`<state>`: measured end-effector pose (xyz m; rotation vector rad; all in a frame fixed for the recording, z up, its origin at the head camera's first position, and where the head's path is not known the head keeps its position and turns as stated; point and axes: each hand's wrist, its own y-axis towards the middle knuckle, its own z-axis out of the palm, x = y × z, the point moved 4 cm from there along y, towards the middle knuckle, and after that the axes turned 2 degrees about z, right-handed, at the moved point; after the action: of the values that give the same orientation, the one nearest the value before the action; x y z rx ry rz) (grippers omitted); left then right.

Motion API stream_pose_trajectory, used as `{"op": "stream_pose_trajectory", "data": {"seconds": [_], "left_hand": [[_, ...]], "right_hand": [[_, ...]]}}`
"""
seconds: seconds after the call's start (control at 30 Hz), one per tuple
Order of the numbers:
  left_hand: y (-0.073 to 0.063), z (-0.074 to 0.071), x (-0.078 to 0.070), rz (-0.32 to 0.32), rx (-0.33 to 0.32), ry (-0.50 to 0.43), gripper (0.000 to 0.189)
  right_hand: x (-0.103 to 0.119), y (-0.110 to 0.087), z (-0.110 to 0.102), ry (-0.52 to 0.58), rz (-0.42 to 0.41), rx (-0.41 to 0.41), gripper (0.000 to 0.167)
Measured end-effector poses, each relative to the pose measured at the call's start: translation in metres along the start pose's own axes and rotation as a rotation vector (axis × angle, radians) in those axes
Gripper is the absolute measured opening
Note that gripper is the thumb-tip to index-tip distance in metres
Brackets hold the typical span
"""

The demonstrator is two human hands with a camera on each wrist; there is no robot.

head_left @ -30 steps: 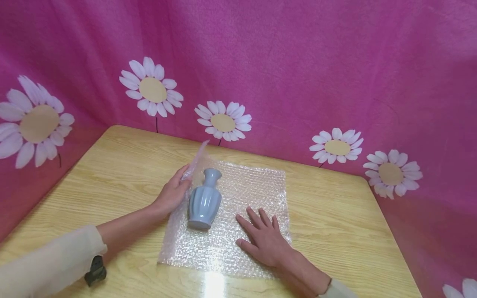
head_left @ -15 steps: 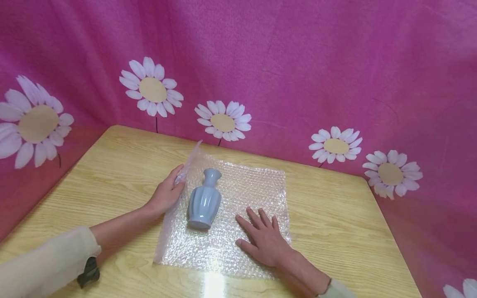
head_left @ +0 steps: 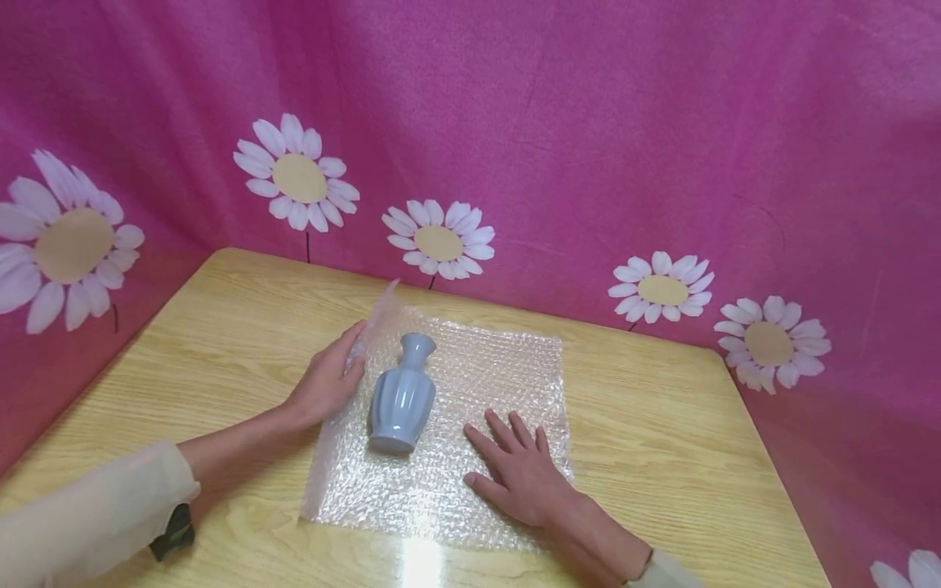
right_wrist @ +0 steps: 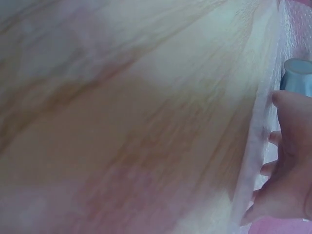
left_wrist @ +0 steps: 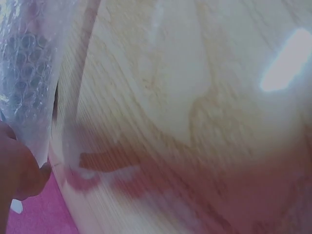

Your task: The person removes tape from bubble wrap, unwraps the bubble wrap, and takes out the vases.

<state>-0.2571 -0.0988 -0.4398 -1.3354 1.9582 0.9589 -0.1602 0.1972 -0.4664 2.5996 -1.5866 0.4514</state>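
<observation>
A glossy blue-grey vase (head_left: 403,402) lies on its side on a sheet of bubble wrap (head_left: 485,367), its neck toward the back of the table. My left hand (head_left: 327,376) grips the sheet's left edge, which stands raised beside the vase. In the left wrist view the lifted bubble wrap (left_wrist: 29,63) rises beside the left hand (left_wrist: 22,168). Right of the vase, my right hand (head_left: 525,478) rests flat on the sheet with its fingers spread. The right wrist view shows the right hand (right_wrist: 292,161) and the vase's base (right_wrist: 298,70) beyond it.
The wooden table (head_left: 662,457) extends on both sides of the sheet. A magenta cloth (head_left: 551,122) printed with white daisies hangs along its back and sides. A dark strap (head_left: 173,532) sits at the left sleeve.
My left hand has shifted slightly left with the bubble wrap's edge, most of it in the first half second. The right hand and the vase stay in place.
</observation>
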Motion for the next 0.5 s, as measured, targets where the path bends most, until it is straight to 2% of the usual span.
{"op": "stream_pose_trajectory", "data": {"seconds": [0.17,0.5], "left_hand": [[0.0,-0.0017,0.0011,0.045,0.003,0.053,0.063],[0.0008,-0.0061,0.0037,0.088,0.036,0.144,0.07]], "right_hand": [[0.0004,-0.0001,-0.0008,0.005,0.001,0.009,0.066],[0.0001,0.0002,-0.0009,-0.011,0.001,0.011,0.067]]}}
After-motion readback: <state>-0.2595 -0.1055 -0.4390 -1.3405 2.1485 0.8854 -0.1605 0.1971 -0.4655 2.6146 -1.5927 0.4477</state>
